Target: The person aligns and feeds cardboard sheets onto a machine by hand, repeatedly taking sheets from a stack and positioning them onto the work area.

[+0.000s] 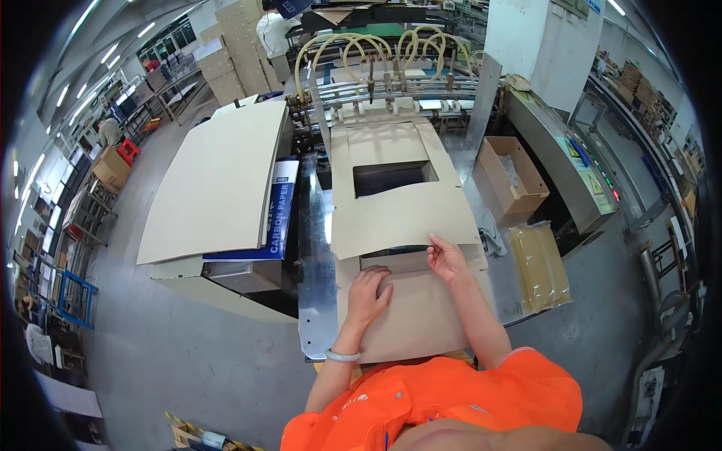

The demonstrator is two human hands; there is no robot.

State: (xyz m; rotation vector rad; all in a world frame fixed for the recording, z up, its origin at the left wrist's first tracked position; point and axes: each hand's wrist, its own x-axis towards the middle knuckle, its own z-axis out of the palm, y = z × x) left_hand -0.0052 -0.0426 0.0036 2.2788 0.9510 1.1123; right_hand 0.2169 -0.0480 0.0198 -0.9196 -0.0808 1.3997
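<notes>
Left hand [367, 295] rests unclenched on the lower board [417, 323]; right hand [447, 261] curls at the upper board's [398, 218] near edge, pinch or no pinch indeterminable.

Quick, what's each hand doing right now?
Left hand: open, resting on the lower cardboard sheet.
Right hand: fingers curled at the upper sheet; can't tell if gripping.
</notes>
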